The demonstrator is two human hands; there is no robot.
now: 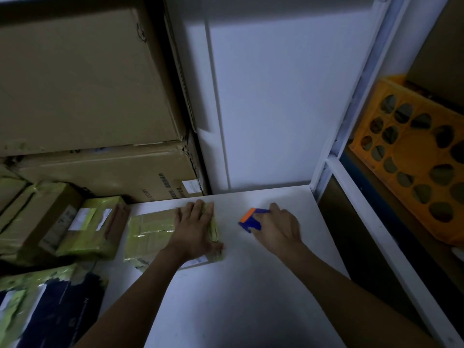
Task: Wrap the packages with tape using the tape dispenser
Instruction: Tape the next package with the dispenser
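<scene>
1. Package: a brown carton bound in yellowish-green tape, laid flat on the white tabletop. A white label is seen at its near edge. It is pressed from above by the left hand. The fingers are held straight and spread over the package's right half, with the thumb at its near right corner. Nothing is gripped.

2. Tape dispenser: a blue body with an orange front piece, found to the right of the left fingers and apart from the package. It is gripped by the right hand, whose fingers are curled round its rear part. The orange end projects leftward past them. Whether the tabletop is touched cannot be told.

3. Taped parcels: stacked to the left of the left fingers, just beside the package, and marked with white labels.

4. Dark blue parcel: placed nearer the viewer than that stack, partly taped.

5. Cardboard cartons: two, large, stacked beyond the left fingers.

6. Orange crate: perforated, kept within a white shelving frame, well to the right of the right fingers.
</scene>
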